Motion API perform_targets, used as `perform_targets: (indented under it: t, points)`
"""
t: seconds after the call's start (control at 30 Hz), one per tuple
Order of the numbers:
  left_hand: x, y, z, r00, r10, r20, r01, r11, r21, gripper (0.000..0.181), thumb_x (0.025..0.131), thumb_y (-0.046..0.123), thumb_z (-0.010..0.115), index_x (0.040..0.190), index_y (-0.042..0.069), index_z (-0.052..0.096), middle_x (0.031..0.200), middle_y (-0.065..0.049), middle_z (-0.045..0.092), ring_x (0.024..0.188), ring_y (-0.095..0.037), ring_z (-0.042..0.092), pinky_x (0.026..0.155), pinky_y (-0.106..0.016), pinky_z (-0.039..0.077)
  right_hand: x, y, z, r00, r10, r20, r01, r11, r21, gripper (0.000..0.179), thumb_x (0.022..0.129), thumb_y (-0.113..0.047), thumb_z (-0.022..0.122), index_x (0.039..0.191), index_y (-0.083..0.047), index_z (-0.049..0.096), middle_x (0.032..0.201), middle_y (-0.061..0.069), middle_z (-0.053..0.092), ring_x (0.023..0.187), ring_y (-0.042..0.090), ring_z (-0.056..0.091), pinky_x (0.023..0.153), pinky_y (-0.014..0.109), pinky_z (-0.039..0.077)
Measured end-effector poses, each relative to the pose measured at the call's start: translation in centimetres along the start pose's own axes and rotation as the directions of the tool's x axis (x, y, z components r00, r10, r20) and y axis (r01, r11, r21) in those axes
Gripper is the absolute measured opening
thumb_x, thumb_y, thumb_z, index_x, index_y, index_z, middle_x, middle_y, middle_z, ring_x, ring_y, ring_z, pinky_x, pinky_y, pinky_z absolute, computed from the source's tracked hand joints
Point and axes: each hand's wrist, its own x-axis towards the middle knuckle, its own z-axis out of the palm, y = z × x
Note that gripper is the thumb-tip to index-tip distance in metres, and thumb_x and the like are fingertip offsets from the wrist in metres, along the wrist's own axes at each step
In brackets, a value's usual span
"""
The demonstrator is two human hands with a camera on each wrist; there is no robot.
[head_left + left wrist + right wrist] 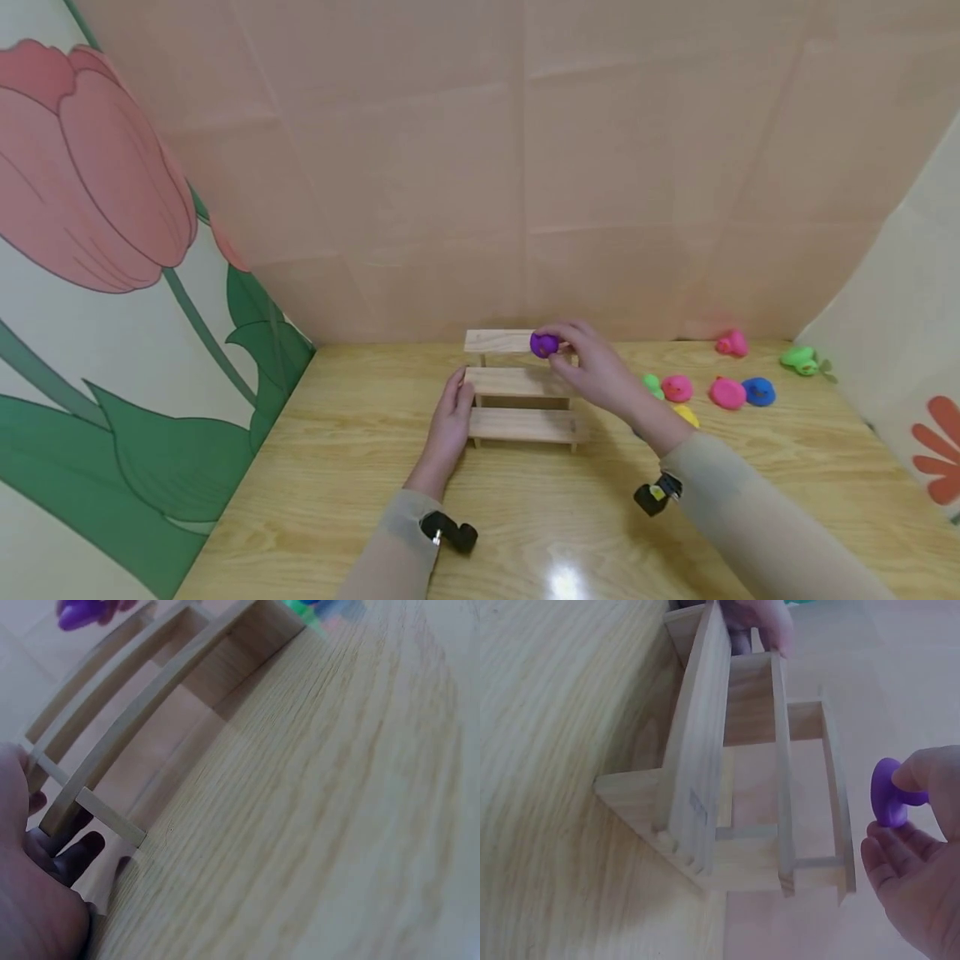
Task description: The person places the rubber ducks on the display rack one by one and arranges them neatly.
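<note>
A small three-tier wooden step shelf (517, 382) stands on the table near the back wall. My left hand (452, 417) holds its left end; in the left wrist view the fingers curl behind the end of the steps. Between thumb and fingertips, my right hand (596, 367) pinches a purple rubber duck (543, 345) at the right part of the top step. In the right wrist view the purple duck (889, 793) appears beside the top step, apart from the wood. No other toy stands on the steps.
Right of the shelf lie pink ducks (677, 387), a blue duck (760, 392), a green duck (651, 384) and a yellow one (686, 415), partly behind the right forearm. Farther right are another pink duck (732, 342) and a green duck (801, 360) by the side wall.
</note>
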Motion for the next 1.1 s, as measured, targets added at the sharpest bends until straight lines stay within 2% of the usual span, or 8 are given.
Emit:
perform_targets:
  t: [0.3,0.6,0.87,1.1]
  points:
    - [0.3,-0.4,-0.1,1.000,-0.005,0.006,0.005,1.000,0.007,0.061,0.117,0.057,0.045,0.171,0.030,0.041,0.170,-0.013,0.047,0.158,-0.037,0.041,0.131,-0.058,0.030,2.3,-0.1,1.1,0.998,0.042,0.055,-0.043,0.999,0.019,0.039,0.102,0.003,0.068,0.141,-0.001,0.070,0.139,0.024,0.060,0.118,0.040,0.065,0.104,0.056,0.060]
    - [0.2,-0.2,-0.1,1.000,0.000,0.001,0.000,1.000,0.011,0.059,0.119,0.053,0.044,0.171,0.026,0.042,0.170,-0.014,0.048,0.158,-0.037,0.042,0.132,-0.057,0.030,4.2,0.0,2.6,0.995,0.039,0.095,-0.039,0.999,0.005,0.035,0.105,-0.002,0.068,0.140,-0.007,0.073,0.138,0.019,0.063,0.117,0.034,0.062,0.101,0.053,0.057]
    - [0.3,-0.2,-0.1,1.000,-0.005,0.012,0.005,1.000,-0.007,0.062,0.118,0.055,0.044,0.172,0.025,0.040,0.168,-0.014,0.050,0.156,-0.037,0.044,0.131,-0.057,0.032,5.1,-0.4,3.6,0.990,0.051,0.129,-0.050,0.999,-0.013,0.037,0.105,-0.001,0.066,0.141,-0.007,0.072,0.138,0.021,0.063,0.126,0.039,0.062,0.110,0.058,0.053]
    - [0.3,-0.2,-0.1,1.000,-0.023,0.020,0.023,1.000,-0.007,0.063,0.117,0.059,0.044,0.172,0.028,0.039,0.168,-0.013,0.050,0.156,-0.036,0.045,0.130,-0.058,0.033,5.8,-0.2,4.2,0.988,0.077,0.135,-0.076,0.997,-0.013,0.043,0.107,-0.004,0.063,0.149,-0.005,0.067,0.143,0.023,0.063,0.130,0.041,0.062,0.114,0.059,0.052]
